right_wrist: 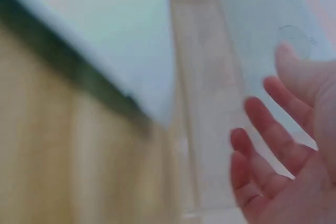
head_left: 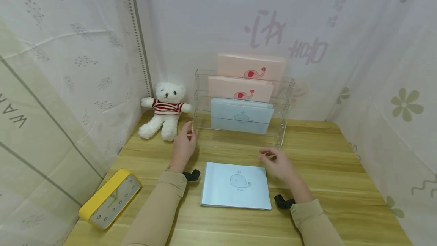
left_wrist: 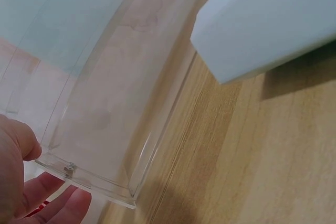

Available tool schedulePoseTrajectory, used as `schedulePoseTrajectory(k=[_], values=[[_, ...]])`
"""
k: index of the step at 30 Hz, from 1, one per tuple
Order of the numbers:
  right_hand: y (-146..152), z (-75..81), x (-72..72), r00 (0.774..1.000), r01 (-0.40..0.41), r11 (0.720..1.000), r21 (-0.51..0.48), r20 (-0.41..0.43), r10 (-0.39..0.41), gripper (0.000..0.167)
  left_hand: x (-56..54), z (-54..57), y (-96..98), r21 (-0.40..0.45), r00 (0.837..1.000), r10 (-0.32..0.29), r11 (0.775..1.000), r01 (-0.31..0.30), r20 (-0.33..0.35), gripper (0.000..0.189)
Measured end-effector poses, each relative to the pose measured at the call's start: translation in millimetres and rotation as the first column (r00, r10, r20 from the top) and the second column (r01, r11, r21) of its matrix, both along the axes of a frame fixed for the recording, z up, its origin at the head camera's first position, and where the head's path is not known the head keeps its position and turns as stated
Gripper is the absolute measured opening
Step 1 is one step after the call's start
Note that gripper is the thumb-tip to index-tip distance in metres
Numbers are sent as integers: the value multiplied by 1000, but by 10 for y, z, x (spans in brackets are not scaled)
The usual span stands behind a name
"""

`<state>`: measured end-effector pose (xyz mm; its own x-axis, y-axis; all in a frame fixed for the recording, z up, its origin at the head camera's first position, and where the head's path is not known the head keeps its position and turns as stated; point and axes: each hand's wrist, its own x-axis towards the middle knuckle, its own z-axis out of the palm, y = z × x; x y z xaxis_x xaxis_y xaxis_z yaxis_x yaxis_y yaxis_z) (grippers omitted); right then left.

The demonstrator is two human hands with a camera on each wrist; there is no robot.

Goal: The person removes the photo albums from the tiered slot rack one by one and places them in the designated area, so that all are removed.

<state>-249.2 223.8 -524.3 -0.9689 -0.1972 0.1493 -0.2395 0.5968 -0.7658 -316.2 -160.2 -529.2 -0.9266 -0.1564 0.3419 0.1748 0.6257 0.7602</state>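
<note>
Left hand [head_left: 183, 147]: pinches clear rack [head_left: 282, 128] edge, plainest in left wrist view.
Right hand [head_left: 278, 164]: relaxed, empty.
Whale booklet [head_left: 222, 193]: on table [head_left: 341, 185] before rack, caption illegible.
Curtain [head_left: 41, 155]: letters look like "WAN".

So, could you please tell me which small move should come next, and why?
Probably the right hand should grip the clear rack by its right side: that hand is empty and nearby, while the left hand is at the left side.

A clear tiered rack [head_left: 285, 115] stands upright, pink booklets [head_left: 222, 86] behind blue [head_left: 222, 115]; before it, a pale-blue whale booklet [head_left: 218, 185] lies flat, closed.
</note>
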Motion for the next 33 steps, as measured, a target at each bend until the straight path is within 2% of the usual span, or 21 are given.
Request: schedulePoseTrajectory(k=[3, 5, 11, 14, 16, 21, 24, 29, 33], values=[[-44, 119, -74, 993, 57, 996, -61, -104, -64, 30, -2, 0, -6, 2, 1000, -2, 1000, 2, 4, 46], [-79, 217, -130, 978, 97, 991, -96, -174, -113, 29, 4, 7, -8, 15, 1000, -2, 1000, 2, 10, 46], [-175, 542, -367, 901, 209, 963, -173, -348, -258, 41, 6, -4, -24, 11, 1000, 15, 1000, -15, 14, 46], [-204, 683, -519, 878, 244, 949, -198, -370, -303, 51, -2, -11, -28, 3, 1000, 17, 1000, -17, 13, 46], [-224, 762, -613, 883, 256, 947, -195, -351, -311, 58, -5, -8, -27, 5, 1000, 14, 1000, -14, 14, 46], [-297, 923, -774, 918, 256, 945, -204, -256, -303, 72, -2, 2, -24, 11, 1000, 8, 1000, -9, 17, 47], [-355, 990, -829, 919, 259, 941, -218, -243, -309, 73, 1, 14, -22, 11, 1000, 6, 1000, -6, 14, 47], [-432, 1071, -881, 914, 226, 943, -244, -282, -292, 64, -5, 16, -16, 11, 1000, -3, 1000, 3, 26, 47], [-425, 1086, -928, 925, 150, 961, -234, -310, -220, 51, -9, 5, -9, 16, 1000, -15, 1000, 14, 28, 47]])
